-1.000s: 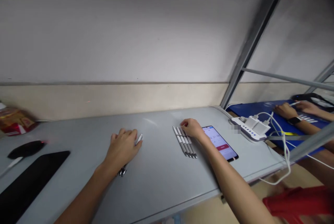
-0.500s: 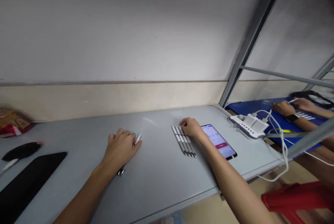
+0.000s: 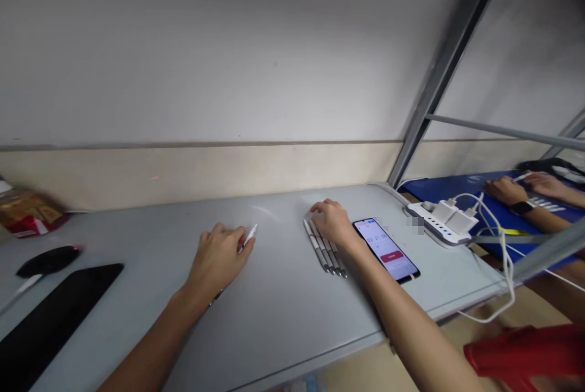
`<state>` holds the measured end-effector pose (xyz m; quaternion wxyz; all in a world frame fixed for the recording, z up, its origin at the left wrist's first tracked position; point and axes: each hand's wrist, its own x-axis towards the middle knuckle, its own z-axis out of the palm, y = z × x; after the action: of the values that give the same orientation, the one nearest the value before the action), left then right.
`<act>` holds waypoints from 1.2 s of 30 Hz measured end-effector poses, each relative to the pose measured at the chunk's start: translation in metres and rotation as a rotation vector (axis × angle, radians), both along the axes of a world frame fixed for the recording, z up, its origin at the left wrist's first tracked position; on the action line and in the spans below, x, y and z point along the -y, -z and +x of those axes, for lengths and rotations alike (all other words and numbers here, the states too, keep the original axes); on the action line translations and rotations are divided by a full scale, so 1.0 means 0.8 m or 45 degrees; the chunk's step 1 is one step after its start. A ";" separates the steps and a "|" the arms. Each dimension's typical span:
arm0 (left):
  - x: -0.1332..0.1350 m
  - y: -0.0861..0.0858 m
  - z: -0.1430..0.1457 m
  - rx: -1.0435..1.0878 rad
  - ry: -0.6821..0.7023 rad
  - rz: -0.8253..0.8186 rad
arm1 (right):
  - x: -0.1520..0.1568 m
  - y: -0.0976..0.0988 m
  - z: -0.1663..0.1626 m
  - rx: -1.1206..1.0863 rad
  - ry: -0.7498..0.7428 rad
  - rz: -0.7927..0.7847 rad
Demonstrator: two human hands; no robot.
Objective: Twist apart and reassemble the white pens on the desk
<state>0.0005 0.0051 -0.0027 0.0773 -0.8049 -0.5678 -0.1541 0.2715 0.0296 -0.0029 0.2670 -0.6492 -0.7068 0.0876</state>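
My left hand (image 3: pixel 222 255) is closed around a pen (image 3: pixel 249 236), whose white end sticks out past the thumb. A dark, shiny bit shows below the wrist side of that hand, mostly hidden by it. Several white-and-grey pens (image 3: pixel 323 253) lie side by side on the grey table (image 3: pixel 274 319), their metallic tips toward me. Over the far ends of this row is my right hand (image 3: pixel 334 221), its fingers apart and holding nothing I can see. Its palm and forearm partly cover the row's right side.
Right of the pens lies a lit phone (image 3: pixel 388 250), with a white power strip (image 3: pixel 436 224) and cables beyond. A black mat (image 3: pixel 64 313), a black oval device (image 3: pixel 48 261) and a red-brown packet (image 3: pixel 30 212) are at left. Another person's hands (image 3: pixel 507 189) are over a blue table.
The fingers of my right hand have spread from a pinch at the pens' far ends. My left hand has shifted slightly right with the pen. The view has turned slightly.
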 end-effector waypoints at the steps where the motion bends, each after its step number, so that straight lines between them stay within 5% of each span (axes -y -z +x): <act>1: 0.000 0.000 0.001 0.030 0.004 -0.009 | 0.005 -0.002 -0.007 -0.045 -0.077 0.079; 5: 0.006 -0.002 0.011 0.213 0.073 -0.057 | 0.027 -0.007 -0.039 -0.260 -0.461 0.258; 10: 0.019 -0.001 0.030 0.360 0.342 -0.144 | 0.042 -0.006 -0.063 -0.399 -0.655 0.058; 15: 0.022 0.003 0.033 0.358 0.374 -0.234 | 0.031 0.003 -0.060 -0.457 -0.593 -0.065; 19: 0.016 -0.001 0.023 0.240 0.291 -0.205 | 0.019 0.001 -0.051 -0.810 -0.447 -0.114; 23: 0.008 -0.002 0.015 0.211 0.303 -0.046 | 0.020 -0.009 -0.041 -1.138 -0.502 -0.292; 29: 0.005 0.002 0.012 0.077 0.311 0.127 | 0.023 -0.008 -0.036 -1.145 -0.529 -0.798; 36: 0.011 -0.002 0.016 0.023 0.349 0.125 | 0.020 -0.006 -0.035 -1.291 -0.613 -0.934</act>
<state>0.0130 -0.0039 -0.0014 0.0897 -0.8687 -0.4450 -0.1980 0.2433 0.0135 0.0016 0.3009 -0.4008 -0.5435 0.6734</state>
